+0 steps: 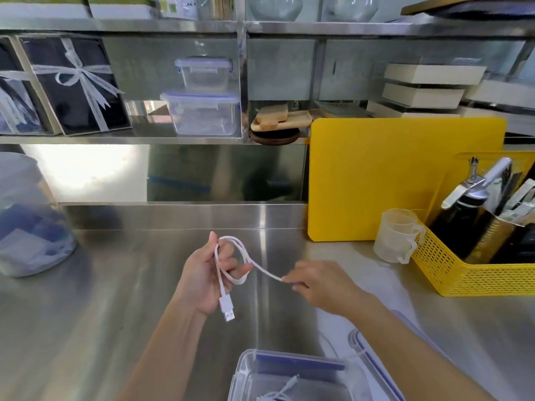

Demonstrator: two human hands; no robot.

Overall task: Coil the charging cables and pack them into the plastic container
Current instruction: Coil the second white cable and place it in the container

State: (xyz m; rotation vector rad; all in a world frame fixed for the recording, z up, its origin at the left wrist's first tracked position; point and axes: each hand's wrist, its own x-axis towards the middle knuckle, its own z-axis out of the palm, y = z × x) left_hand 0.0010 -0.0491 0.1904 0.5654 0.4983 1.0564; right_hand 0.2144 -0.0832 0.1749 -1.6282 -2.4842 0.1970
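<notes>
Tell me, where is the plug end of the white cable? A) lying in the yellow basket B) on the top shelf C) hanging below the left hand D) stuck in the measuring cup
C: the plug dangles under the left hand, which holds the cable looped around its fingers, while the right hand pinches the other end.

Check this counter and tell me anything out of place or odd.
Nothing damaged or spilled. The left hand holds the white cable in loops while the right hand pinches its free end. The plastic container sits open with cable already inside.
</notes>
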